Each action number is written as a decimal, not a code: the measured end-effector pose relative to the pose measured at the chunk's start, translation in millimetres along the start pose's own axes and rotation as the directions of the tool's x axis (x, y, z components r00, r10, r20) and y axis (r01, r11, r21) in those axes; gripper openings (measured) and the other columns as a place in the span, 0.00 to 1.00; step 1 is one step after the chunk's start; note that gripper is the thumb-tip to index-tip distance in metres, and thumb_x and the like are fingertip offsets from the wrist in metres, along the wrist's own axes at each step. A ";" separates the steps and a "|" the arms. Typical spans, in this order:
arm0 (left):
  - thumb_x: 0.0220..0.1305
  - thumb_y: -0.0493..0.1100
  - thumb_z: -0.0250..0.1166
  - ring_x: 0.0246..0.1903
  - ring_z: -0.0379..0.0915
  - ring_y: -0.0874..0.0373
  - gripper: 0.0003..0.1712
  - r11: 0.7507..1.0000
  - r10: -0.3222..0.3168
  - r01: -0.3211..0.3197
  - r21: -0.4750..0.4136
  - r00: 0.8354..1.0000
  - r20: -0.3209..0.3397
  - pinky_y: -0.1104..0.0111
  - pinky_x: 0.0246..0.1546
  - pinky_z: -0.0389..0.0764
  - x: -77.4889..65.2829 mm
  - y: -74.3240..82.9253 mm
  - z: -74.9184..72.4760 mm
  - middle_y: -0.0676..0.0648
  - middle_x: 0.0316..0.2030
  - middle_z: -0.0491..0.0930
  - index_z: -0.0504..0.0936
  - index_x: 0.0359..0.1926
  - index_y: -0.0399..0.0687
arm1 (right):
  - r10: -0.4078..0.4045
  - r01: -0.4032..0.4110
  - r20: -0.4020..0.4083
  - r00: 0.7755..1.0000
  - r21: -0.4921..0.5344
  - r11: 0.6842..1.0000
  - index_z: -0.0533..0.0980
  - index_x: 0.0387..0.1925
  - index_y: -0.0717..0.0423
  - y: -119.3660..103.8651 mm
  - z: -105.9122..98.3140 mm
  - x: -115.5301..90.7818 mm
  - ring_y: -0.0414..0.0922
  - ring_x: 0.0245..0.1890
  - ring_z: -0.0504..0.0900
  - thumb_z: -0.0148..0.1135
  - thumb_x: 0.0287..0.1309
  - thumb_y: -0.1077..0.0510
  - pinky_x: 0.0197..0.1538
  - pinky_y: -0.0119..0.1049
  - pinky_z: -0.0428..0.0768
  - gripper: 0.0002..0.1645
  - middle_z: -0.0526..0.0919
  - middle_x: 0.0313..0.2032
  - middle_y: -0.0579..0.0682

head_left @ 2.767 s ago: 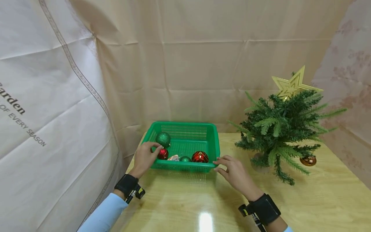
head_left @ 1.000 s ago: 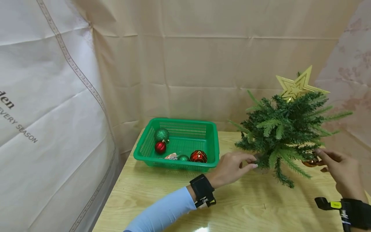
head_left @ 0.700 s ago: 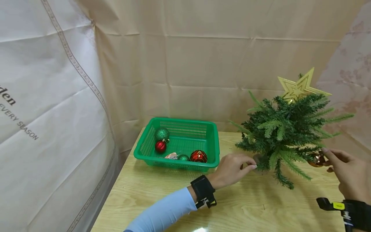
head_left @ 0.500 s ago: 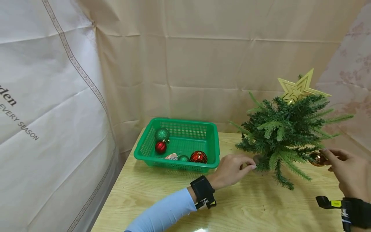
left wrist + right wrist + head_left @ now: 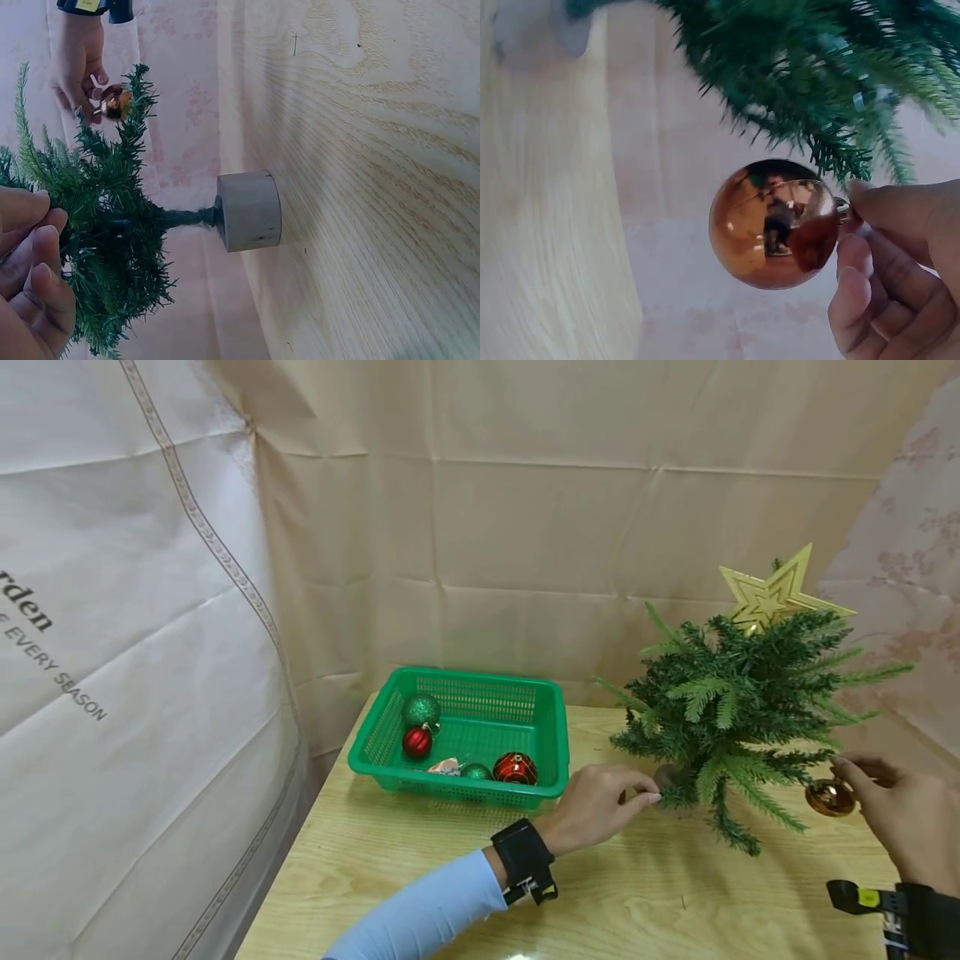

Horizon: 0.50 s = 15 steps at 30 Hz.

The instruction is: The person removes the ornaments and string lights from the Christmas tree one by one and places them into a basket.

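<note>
My right hand (image 5: 903, 814) pinches a shiny copper-coloured Christmas bauble (image 5: 831, 799) by its small cap, between thumb and fingertips. In the right wrist view the bauble (image 5: 769, 232) hangs beside the drooping branch tips of a small artificial Christmas tree (image 5: 738, 702). My left hand (image 5: 600, 806) reaches to the tree's lower left side, thumb and forefinger pinching a branch tip. The left wrist view shows these fingers (image 5: 52, 296) against the needles, and the tree's round grey base (image 5: 251, 211) standing on the table. A gold star (image 5: 772, 597) tops the tree.
A green plastic basket (image 5: 480, 702) stands left of the tree. In it lie a glittery green ball (image 5: 422, 710), a red bauble (image 5: 417, 742), a smaller green ball (image 5: 476, 772), a patterned red bauble (image 5: 515, 768) and a pale piece (image 5: 446, 767). Cloth hangs behind the wooden table (image 5: 390, 860).
Both hands have left the basket for the tree; the left pinches a branch, the right has taken the bauble's cap. Over the last half second the bauble has come slightly down, away from the branches.
</note>
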<state>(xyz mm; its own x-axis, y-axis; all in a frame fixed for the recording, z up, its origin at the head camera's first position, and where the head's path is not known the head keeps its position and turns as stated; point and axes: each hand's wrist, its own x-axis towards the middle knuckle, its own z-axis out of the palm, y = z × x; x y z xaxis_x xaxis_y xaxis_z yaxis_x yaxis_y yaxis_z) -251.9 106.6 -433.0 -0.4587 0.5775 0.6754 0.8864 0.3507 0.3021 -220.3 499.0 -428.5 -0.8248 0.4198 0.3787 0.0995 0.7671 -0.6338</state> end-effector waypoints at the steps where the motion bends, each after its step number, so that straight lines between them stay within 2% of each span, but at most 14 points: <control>1: 0.75 0.47 0.64 0.19 0.59 0.77 0.08 1.000 -0.001 0.001 0.002 1.000 -0.001 0.84 0.22 0.59 0.0 -0.3 0.0 0.60 0.37 0.86 0.89 0.45 0.55 | 0.016 -0.016 -0.002 1.000 0.019 1.000 0.71 0.72 0.51 5.6 2.1 4.0 0.54 0.50 0.74 0.50 0.79 0.41 0.56 0.63 0.68 0.30 0.77 0.57 0.58; 2: 0.75 0.47 0.64 0.19 0.59 0.77 0.08 1.000 -0.001 0.001 0.002 1.000 -0.001 0.84 0.22 0.59 0.0 -0.4 -0.1 0.60 0.37 0.86 0.89 0.45 0.55 | 0.032 -0.032 -0.001 0.999 0.049 0.998 0.70 0.73 0.48 10.5 4.3 7.5 0.54 0.51 0.73 0.51 0.78 0.39 0.56 0.64 0.67 0.31 0.76 0.59 0.58; 3: 0.75 0.47 0.64 0.19 0.59 0.77 0.08 1.000 -0.001 0.001 0.002 1.000 -0.001 0.84 0.22 0.59 0.0 -0.5 -0.1 0.60 0.37 0.86 0.89 0.45 0.55 | 0.040 -0.040 0.002 0.999 0.072 0.997 0.69 0.74 0.50 14.7 5.5 10.9 0.56 0.50 0.73 0.52 0.77 0.40 0.54 0.62 0.70 0.32 0.75 0.59 0.60; 4: 0.75 0.47 0.64 0.19 0.59 0.77 0.08 1.000 -0.002 0.002 0.002 1.000 0.000 0.84 0.22 0.59 0.0 -0.5 -0.2 0.60 0.37 0.86 0.89 0.45 0.55 | 0.030 -0.031 0.020 0.999 0.071 0.997 0.67 0.75 0.52 18.2 6.1 13.3 0.58 0.49 0.73 0.53 0.77 0.41 0.51 0.63 0.71 0.34 0.74 0.59 0.63; 5: 0.75 0.47 0.64 0.19 0.59 0.77 0.08 1.000 -0.002 0.002 0.005 1.000 0.002 0.84 0.21 0.59 0.2 -0.5 -0.3 0.59 0.37 0.86 0.89 0.45 0.55 | 0.035 -0.036 0.012 0.999 0.081 0.996 0.69 0.74 0.48 22.5 8.1 16.0 0.52 0.47 0.74 0.55 0.76 0.41 0.49 0.57 0.73 0.32 0.76 0.57 0.57; 7: 0.75 0.47 0.64 0.19 0.59 0.78 0.08 1.000 -0.002 0.002 0.013 1.000 0.007 0.84 0.21 0.59 0.7 -0.1 -0.1 0.60 0.37 0.87 0.89 0.46 0.55 | 0.017 -0.017 0.004 1.000 0.109 0.994 0.70 0.73 0.48 18.0 6.1 16.0 0.46 0.41 0.72 0.56 0.76 0.41 0.45 0.55 0.72 0.31 0.76 0.54 0.55; 9: 0.75 0.48 0.64 0.19 0.59 0.78 0.08 1.000 -0.003 0.003 0.018 1.000 0.016 0.83 0.21 0.58 1.1 0.2 0.6 0.59 0.38 0.87 0.89 0.46 0.56 | -0.001 0.003 -0.015 1.000 0.105 0.995 0.74 0.69 0.49 7.7 1.0 13.4 0.37 0.34 0.69 0.58 0.75 0.43 0.38 0.47 0.72 0.27 0.75 0.46 0.45; 12: 0.75 0.48 0.64 0.18 0.58 0.77 0.08 1.000 -0.007 0.006 0.026 1.000 0.023 0.83 0.20 0.57 1.2 0.2 2.1 0.60 0.38 0.87 0.89 0.46 0.56 | -0.015 0.015 -0.006 1.000 0.123 0.992 0.75 0.64 0.58 -26.6 -12.9 2.1 0.37 0.32 0.70 0.56 0.77 0.45 0.38 0.44 0.73 0.26 0.75 0.42 0.44; 15: 0.75 0.48 0.65 0.16 0.56 0.76 0.08 0.999 -0.012 0.012 0.036 1.000 0.023 0.82 0.19 0.55 0.2 -0.1 2.8 0.60 0.38 0.87 0.90 0.46 0.56 | -0.033 0.032 0.013 0.999 0.049 0.998 0.77 0.54 0.60 -48.3 -21.4 -6.3 0.32 0.28 0.69 0.57 0.77 0.48 0.31 0.39 0.72 0.20 0.72 0.37 0.38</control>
<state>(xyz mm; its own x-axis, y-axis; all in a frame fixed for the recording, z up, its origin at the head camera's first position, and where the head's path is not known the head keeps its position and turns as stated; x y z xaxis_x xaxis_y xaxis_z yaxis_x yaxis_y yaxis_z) -252.3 108.7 -434.7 -0.4709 0.5903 0.6556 0.8783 0.3837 0.2854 -208.0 469.7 -385.9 -0.8348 0.3880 0.3906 0.0454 0.7556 -0.6534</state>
